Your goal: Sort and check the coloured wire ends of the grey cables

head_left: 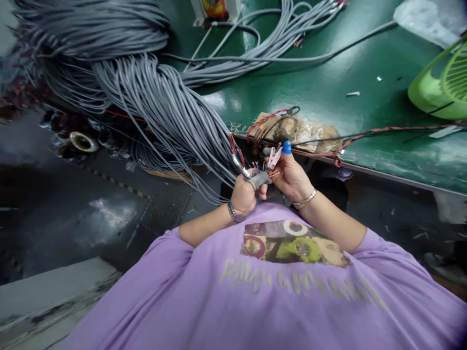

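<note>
Forearms (206, 224) converging, left hand (243, 195) curled round grey cable (259, 180), right fingers (289, 164) pinching pink clip (274, 158)

The left hand (243, 195) hides part of the grey cables (260, 180) it grips; the thin wires (273, 173) between both hands are too fine to count. Well right of the right hand (290, 177), the green basket (428, 92) is cut off. Far left of the left hand, the big bundle's (102, 29) reddish ends (27, 92) blur.
</note>
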Demonstrator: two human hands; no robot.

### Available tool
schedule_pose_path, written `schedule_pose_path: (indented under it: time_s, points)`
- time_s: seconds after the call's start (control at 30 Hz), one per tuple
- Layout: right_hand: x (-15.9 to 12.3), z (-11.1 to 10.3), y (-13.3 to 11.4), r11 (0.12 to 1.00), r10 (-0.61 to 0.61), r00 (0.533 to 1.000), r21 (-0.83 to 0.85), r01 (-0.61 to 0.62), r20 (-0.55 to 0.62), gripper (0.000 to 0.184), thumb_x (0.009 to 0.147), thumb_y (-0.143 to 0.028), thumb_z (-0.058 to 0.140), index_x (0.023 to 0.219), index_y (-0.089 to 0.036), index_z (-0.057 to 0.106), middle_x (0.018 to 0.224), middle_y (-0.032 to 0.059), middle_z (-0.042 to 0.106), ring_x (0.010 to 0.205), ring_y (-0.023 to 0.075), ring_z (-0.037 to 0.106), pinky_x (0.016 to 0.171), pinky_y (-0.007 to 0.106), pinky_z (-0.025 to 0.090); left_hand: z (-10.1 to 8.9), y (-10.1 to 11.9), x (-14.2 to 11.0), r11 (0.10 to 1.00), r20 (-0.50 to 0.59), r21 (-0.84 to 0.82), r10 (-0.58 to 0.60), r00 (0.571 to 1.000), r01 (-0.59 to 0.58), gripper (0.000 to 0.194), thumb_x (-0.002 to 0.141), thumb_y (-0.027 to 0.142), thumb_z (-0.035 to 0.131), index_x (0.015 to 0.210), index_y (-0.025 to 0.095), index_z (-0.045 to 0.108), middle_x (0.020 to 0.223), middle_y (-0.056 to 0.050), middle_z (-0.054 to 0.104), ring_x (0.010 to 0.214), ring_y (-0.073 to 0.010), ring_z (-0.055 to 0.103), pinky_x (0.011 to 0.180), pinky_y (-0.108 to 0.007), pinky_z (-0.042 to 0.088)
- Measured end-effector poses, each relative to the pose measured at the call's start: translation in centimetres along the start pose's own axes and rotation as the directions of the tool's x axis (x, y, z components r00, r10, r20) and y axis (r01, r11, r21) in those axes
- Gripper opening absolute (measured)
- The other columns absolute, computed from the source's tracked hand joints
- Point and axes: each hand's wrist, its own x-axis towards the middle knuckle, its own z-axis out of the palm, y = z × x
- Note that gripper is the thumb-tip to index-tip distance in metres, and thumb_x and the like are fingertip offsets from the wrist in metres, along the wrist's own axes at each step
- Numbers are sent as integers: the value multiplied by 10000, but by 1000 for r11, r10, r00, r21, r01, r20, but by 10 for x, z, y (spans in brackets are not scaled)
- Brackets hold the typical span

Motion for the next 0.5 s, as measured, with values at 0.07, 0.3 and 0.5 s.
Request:
schedule_pose_path:
  time_s: [0.07, 0.3, 0.5]
  points:
    - [-2, -1, 0, 999, -7, 999, 32, 8, -32, 674, 751, -887, 542, 875, -230, 629, 730, 22, 674, 611, 154, 588, 549, 283, 483, -1, 2, -3, 1000, 11, -4, -7, 1000, 7, 418, 647, 508, 785, 696, 202, 505, 446, 68, 513, 337, -68, 419, 362, -210, 323]
    - [-13, -2, -6, 997, 62, 998, 38, -61, -17, 647, 806, -856, 512, 841, -224, 645, 734, 21, 663, 588, 130, 553, 527, 254, 445, -9, 3, -10, 999, 22, -23, 37, 999, -36, 482, 622, 559, 822, 717, 202, 512, 449, 76, 521, 346, -74, 451, 375, -209, 360]
    - [-14, 1, -12, 995, 86, 996, 53, -85, -22, 553, 785, -752, 670, 834, -201, 655, 753, 16, 673, 567, 102, 535, 507, 227, 432, -7, 3, -6, 999, -6, 13, 49, 999, -49, 499, 642, 596, 813, 744, 200, 528, 494, 68, 566, 356, -73, 482, 377, -202, 398]
